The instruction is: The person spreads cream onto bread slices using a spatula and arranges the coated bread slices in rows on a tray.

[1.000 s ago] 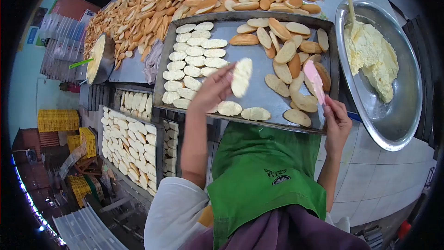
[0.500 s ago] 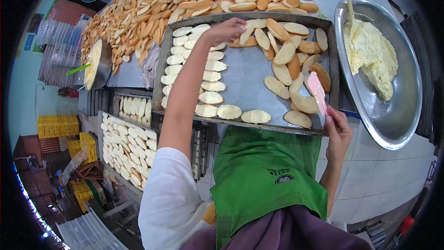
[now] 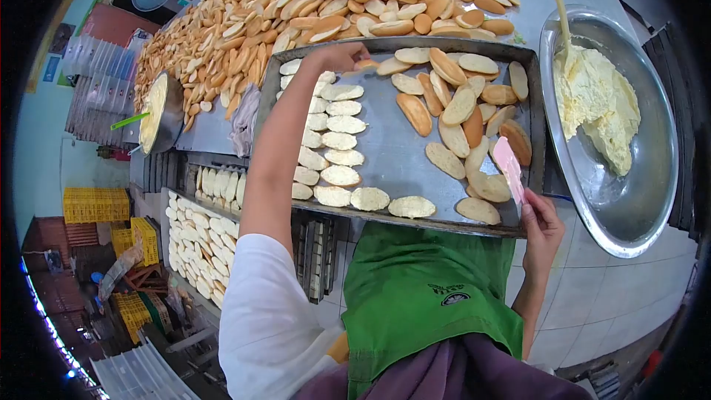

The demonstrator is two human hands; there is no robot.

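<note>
My left hand is at the back left of the metal tray, its fingers closed on a bread piece. Beneath it and my forearm, rows of cream-covered bread pieces fill the tray's left side. Near the front right corner, my right hand holds a pink spatula upright, with cream on its blade. Plain bread pieces lie heaped on the tray's right side, some crust up and some cut side up.
A large pile of bread covers the table behind the tray. To the right stands a steel bowl of pale cream. A pot with a green-handled tool is at the left, above lower trays of bread.
My left hand put down the coated piece it held and moved to the tray's back left. Some plain pieces there have shifted. My right hand still holds the spatula, slightly lower.
</note>
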